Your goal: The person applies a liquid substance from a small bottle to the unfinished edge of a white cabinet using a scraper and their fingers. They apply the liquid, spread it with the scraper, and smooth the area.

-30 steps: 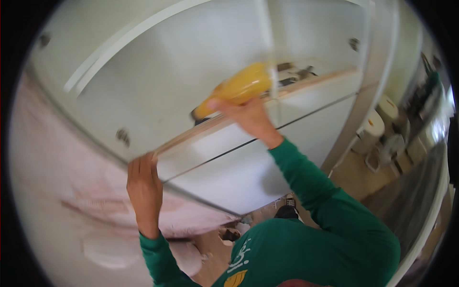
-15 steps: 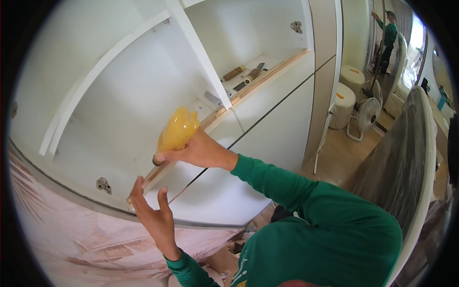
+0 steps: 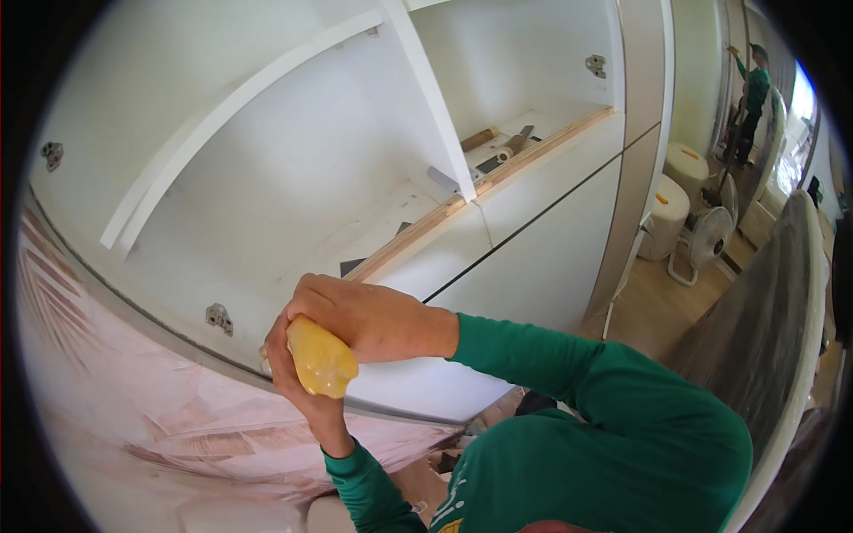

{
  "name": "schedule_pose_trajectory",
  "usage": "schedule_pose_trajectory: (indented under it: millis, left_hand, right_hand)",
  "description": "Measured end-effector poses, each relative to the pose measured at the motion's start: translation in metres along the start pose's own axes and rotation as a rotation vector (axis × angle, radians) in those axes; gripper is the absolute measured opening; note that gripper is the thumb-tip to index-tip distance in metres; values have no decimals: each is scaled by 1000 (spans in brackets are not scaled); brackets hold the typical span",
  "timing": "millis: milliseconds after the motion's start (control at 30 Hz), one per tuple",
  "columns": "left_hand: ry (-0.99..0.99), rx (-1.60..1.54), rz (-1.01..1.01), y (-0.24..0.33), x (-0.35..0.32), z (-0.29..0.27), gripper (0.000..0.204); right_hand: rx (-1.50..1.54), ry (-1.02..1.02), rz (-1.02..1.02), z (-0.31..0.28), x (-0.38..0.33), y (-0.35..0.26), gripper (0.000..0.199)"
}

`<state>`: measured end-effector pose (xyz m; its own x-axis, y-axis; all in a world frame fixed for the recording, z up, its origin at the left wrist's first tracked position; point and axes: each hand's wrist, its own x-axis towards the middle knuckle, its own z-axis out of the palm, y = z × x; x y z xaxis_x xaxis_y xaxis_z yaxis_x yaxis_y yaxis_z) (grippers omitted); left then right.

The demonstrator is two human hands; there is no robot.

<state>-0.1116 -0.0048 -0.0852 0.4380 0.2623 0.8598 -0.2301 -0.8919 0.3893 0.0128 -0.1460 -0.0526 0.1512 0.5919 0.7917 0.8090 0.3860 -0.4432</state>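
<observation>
A plastic bottle of yellow glue-like stuff (image 3: 322, 360) is between my hands at the cabinet's front left corner. Its moulded base faces up toward me, and its neck is hidden beneath the hands. My right hand (image 3: 360, 318) is closed around the far side of the bottle, knuckles up. Against the near left side my left hand (image 3: 291, 377) presses with its fingers wrapped round it. Just beyond the hands runs the bare wooden front edge (image 3: 413, 238) of the white cabinet (image 3: 240, 240).
Wood-handled tools (image 3: 514, 145) and dark flat pieces (image 3: 353, 266) lie on the cabinet floor. A white upright divider (image 3: 431, 98) splits the opening. Metal hinges (image 3: 219, 318) stick out at its sides. Right of me stand a wrapped panel (image 3: 755, 293), a fan (image 3: 709, 235) and a white stool (image 3: 665, 218).
My right hand has brought the bottle down and toward me, turning its base my way. My left hand, open and apart before, has closed on the bottle. The view has shifted slightly.
</observation>
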Motion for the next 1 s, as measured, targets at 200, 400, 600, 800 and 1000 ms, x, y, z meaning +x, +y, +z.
schedule_pose_trajectory:
  millis: [200, 400, 600, 800, 1000]
  left_hand:
    - [122, -27, 134, -1, -19, -4, 48]
    - [151, 141, 238, -1, -41, 2, 58]
    - [181, 140, 191, 8, -37, 16, 88]
    - [272, 116, 228, -9, -37, 16, 89]
    - [368, 93, -117, -17, -104, 2, 60]
  right_hand:
    - [-59, -56, -110, 0, -13, -19, 48]
    - [-115, -99, -115, 11, -31, 2, 59]
    - [-40, -15, -153, 14, -15, 30, 51]
    - [166, 48, -77, 35, -1, 42, 46]
    - [110, 20, -152, 45, 18, 44, 48]
